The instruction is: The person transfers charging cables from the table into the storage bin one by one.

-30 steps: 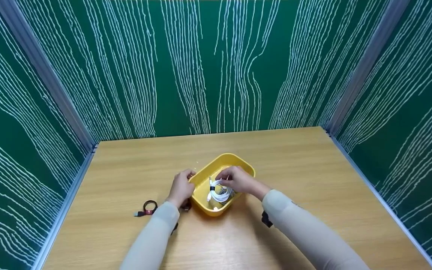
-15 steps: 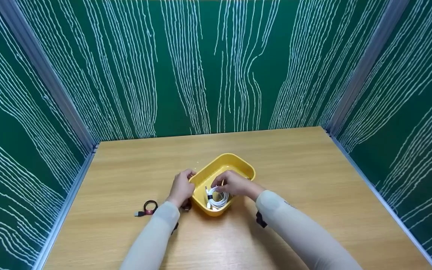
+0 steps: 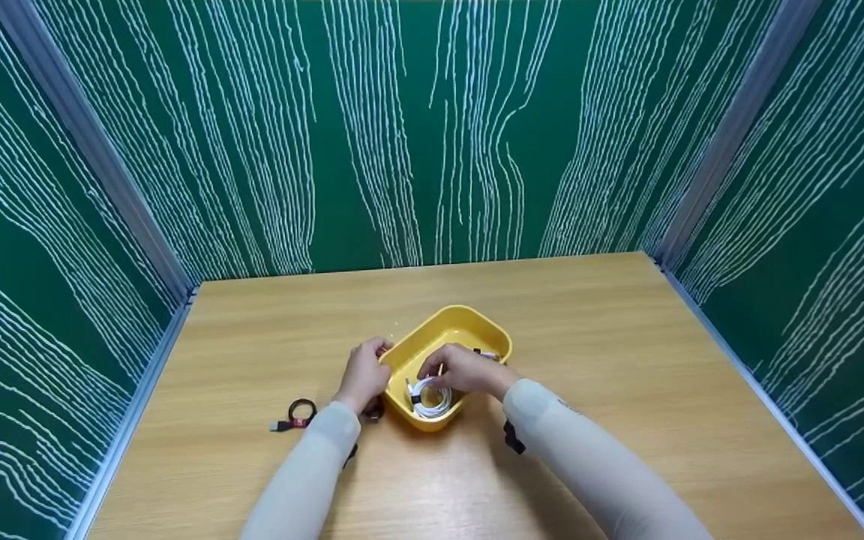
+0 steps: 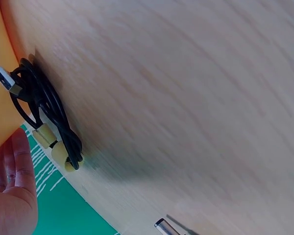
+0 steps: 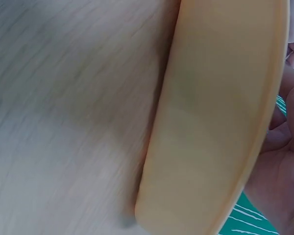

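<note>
In the head view, a yellow plastic box point(image 3: 432, 330) sits at a slant on the table. My left hand point(image 3: 363, 375) grips its left wall near the rim; the left wrist view shows several fingers point(image 4: 23, 159) against the outside. My right hand point(image 3: 466, 370) reaches over the near right wall and pinches a coiled white cable point(image 3: 432, 409), tied with a black strap, low inside the box. Another cable end with a black tie point(image 3: 486, 354) shows at the box's right side. In the right wrist view the box wall point(image 5: 210, 117) hides the right fingertips and the cable.
A small black USB cable point(image 3: 301, 412) with a red tag lies left of the left forearm. Another black USB cable point(image 4: 51, 110) with a yellowish tie lies against the box, partly behind the left wrist. Green panels point(image 3: 357, 150) with white lines enclose the wooden table point(image 3: 589, 315).
My right hand has moved left and slightly down inside the box, bringing the white cable towards the near left end. The cable end at the right has come into view. My left hand stays put.
</note>
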### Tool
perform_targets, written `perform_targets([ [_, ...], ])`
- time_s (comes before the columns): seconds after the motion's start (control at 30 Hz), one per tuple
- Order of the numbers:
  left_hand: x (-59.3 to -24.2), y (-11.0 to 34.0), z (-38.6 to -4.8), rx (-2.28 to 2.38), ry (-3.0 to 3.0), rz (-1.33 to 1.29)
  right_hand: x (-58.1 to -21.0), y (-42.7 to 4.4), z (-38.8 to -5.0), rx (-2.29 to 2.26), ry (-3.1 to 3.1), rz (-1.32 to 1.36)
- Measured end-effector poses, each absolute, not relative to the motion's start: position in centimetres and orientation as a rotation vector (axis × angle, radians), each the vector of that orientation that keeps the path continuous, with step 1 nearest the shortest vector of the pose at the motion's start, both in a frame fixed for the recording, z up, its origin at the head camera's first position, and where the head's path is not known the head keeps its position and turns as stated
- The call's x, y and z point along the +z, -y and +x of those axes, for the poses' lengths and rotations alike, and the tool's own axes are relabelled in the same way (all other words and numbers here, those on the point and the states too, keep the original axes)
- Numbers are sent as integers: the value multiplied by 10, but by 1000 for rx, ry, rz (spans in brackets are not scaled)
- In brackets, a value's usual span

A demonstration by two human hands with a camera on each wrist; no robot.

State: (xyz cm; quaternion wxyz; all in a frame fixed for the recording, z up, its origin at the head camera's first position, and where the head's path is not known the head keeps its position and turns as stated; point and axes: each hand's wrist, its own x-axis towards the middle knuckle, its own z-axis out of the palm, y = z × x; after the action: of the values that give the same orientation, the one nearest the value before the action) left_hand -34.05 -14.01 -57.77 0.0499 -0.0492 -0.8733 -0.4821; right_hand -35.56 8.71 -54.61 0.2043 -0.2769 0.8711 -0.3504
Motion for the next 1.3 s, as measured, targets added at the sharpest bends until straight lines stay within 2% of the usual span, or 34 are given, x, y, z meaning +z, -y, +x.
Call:
perform_targets([
  [0.7,-581,139,-341,-1430,2664,-155,-556,-78,-358,-937,-2466,-778],
  [1.07,-578,138,-339,-1446,2675,-139,-542,-96,-361,-1012,-2511,-742],
  [1.3,-578,142,-341,-1408,2685,-157,-531,-111,-362,-1007,-2631,-847],
])
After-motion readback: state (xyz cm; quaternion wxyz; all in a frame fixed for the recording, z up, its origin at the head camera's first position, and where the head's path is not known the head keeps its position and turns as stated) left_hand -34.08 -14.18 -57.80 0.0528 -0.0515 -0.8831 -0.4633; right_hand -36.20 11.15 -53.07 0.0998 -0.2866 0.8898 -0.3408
